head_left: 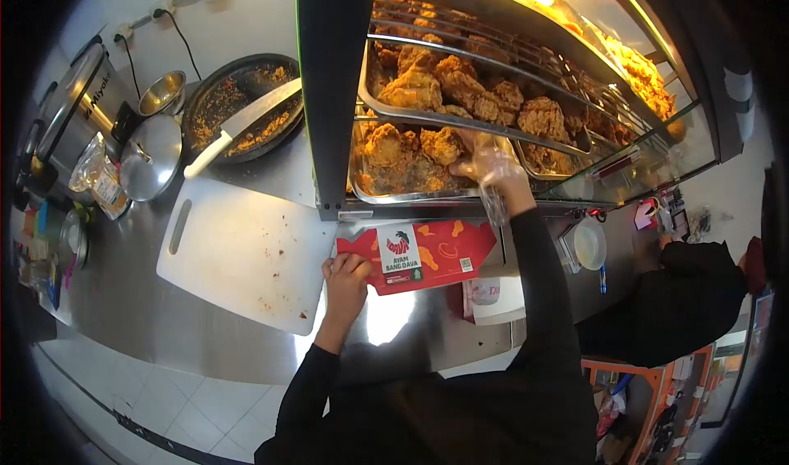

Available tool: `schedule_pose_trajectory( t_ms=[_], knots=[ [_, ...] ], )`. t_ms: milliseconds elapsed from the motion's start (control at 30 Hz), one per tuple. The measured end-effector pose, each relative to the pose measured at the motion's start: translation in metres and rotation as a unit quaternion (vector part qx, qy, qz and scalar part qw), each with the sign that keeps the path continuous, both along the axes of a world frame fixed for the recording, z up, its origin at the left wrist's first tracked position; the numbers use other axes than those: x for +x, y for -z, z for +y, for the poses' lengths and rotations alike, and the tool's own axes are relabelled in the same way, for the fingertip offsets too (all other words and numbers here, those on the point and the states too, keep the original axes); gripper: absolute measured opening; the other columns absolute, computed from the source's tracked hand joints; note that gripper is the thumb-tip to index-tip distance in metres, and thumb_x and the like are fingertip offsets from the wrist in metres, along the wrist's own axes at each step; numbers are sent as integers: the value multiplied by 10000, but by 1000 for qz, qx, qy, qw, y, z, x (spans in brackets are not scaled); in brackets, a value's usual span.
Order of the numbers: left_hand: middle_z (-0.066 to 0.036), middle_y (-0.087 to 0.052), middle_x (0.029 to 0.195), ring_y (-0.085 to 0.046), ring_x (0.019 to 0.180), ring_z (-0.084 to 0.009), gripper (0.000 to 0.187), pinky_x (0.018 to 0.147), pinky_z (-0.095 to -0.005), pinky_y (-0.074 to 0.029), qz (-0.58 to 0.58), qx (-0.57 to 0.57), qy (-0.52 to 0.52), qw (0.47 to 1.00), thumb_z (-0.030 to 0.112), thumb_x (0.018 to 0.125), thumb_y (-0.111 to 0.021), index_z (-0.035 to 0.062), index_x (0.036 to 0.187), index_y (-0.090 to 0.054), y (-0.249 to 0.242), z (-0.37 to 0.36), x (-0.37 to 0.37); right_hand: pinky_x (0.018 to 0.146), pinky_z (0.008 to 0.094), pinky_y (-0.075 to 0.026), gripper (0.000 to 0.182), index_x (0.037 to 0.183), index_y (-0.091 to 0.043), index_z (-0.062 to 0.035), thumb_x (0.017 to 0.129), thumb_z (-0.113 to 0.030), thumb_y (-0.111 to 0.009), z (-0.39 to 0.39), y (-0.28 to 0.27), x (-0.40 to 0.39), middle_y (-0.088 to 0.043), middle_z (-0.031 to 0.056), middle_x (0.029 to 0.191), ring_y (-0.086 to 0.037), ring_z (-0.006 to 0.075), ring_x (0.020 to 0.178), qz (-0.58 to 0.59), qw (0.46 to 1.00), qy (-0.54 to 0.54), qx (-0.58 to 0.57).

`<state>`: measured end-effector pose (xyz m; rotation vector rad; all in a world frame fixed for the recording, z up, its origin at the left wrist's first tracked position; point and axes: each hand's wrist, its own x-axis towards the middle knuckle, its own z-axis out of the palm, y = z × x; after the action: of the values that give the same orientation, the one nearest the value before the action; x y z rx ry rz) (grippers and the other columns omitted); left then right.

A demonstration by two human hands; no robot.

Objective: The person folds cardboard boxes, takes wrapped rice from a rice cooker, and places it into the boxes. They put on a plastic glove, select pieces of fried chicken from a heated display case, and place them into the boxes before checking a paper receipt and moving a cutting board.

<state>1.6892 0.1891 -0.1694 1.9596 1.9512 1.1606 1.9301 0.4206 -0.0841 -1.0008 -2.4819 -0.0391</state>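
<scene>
My left hand [348, 277] is closed on the left end of a red printed cardboard food box [440, 255], its fingers curled over the edge. My right hand [491, 165], in a clear plastic glove, reaches into the lower tray [390, 194] of a lit display case. Its fingers are apart beside a piece of fried chicken [440, 145]. Another fried chicken piece [388, 148] lies further left in that tray. On the rack above, an upper tray [460, 118] bears several more pieces.
A white cutting board [246, 255] and a large knife [255, 120], resting across a crumb-filled black pan [218, 107], are on my left. Below the box is a paper rice packet [485, 291]. A person in black [674, 305] is at the right.
</scene>
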Motion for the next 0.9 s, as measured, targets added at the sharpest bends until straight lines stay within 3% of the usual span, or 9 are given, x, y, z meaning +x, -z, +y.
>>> schedule_pose_trajectory(
  t_ms=[100,133,233,400,500,633,700,767,900],
  knots=[
    [5,-506,797,-455,881,-200,204,805,-381,-294,-27,-4,7,1000,-19,558,-544,123,705,-546,-1,-7,-1,579,354,-435,212,847,-601,-59,711,-220,-574,12,28,16,-568,104,720,-534,269,634,94,994,-51,-8],
    [1,-506,797,-453,883,-207,204,803,-377,-298,-29,-1,8,1000,-22,556,-542,117,705,-546,0,-7,0,593,335,-442,240,856,-598,-66,704,-251,-586,3,-1,14,-572,94,816,-543,245,716,-95,984,1,-150],
    [-4,-506,800,-450,883,-219,207,794,-369,-310,-43,-2,12,999,-28,550,-536,109,706,-544,3,-5,2,596,321,-442,296,909,-583,-66,691,-266,-607,-19,-57,-35,-576,83,903,-545,231,789,-213,972,52,83],
    [-9,-506,797,-449,876,-231,217,787,-370,-315,-67,0,18,998,-34,543,-528,106,707,-542,7,-4,2,726,354,-460,417,993,-529,-28,626,-107,-709,-43,-56,2,-550,111,965,-538,257,909,158,976,-137,61],
    [-12,-506,797,-449,870,-233,221,781,-367,-317,-74,5,19,997,-33,541,-529,108,711,-542,5,-2,3,729,357,-463,430,1007,-519,-9,633,-96,-713,-62,-59,15,-539,113,989,-527,240,932,368,921,-123,-2],
    [-15,-509,802,-450,864,-235,230,773,-363,-320,-79,5,20,997,-33,541,-530,113,717,-545,5,0,6,734,316,-456,422,1005,-521,-10,642,-108,-711,-54,-97,-10,-534,119,977,-533,218,901,404,910,-9,92],
    [-15,-510,803,-451,861,-236,234,772,-361,-321,-86,4,20,996,-36,541,-527,115,719,-549,4,0,8,726,337,-443,424,990,-519,5,651,-177,-696,-31,-105,-28,-529,147,982,-535,251,885,325,938,78,89],
    [-15,-510,805,-452,859,-236,237,771,-361,-322,-97,0,22,995,-38,542,-525,117,721,-553,4,0,9,779,376,-403,465,1013,-520,-12,642,-245,-678,-42,-138,-63,-509,163,1007,-503,267,920,91,931,317,160],
    [-14,-507,811,-453,867,-234,236,771,-361,-321,-93,3,24,995,-37,545,-528,113,725,-557,5,-1,8,709,381,-414,395,938,-563,-39,662,-314,-629,-69,-116,-79,-546,153,934,-525,287,825,162,895,220,353]
  ],
)
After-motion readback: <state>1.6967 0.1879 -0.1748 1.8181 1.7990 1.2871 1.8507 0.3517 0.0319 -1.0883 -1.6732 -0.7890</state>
